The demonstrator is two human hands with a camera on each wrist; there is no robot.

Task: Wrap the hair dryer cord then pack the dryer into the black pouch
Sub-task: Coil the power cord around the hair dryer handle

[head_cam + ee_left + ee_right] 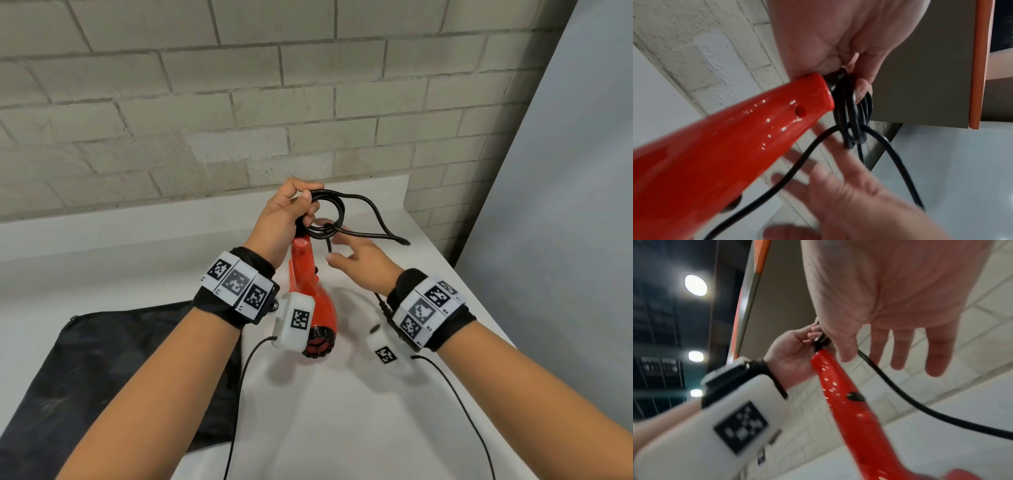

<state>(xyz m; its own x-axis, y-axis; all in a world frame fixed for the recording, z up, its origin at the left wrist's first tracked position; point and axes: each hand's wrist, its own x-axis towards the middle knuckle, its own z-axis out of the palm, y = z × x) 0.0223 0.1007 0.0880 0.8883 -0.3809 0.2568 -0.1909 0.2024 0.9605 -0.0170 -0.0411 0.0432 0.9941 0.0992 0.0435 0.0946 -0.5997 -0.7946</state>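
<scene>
- While the glossy red plastic hair dryer [310, 301] hangs above the white surface [342, 411], its handle end points up and away from the person and its barrel down and toward them; the long axis runs near to far.
- The left hand [281, 219] forms the grip: fingers and thumb are curled round the coiled black rubber cord [327, 212] at the top of the handle, pinning several loops there.
- The right hand [359, 263] is released, fingers straight and spread, lying just beside and below the coil; a loose length of cord crosses its fingers.
- An unwound loop trails beyond the coil, to the right and away.
- The right hand is the nearer to that slack; judged, it must gather the slack and lead it onto the coil.
- The flat black fabric pouch [102, 359] lies on the surface, left of the dryer; packing is not yet begun.
</scene>
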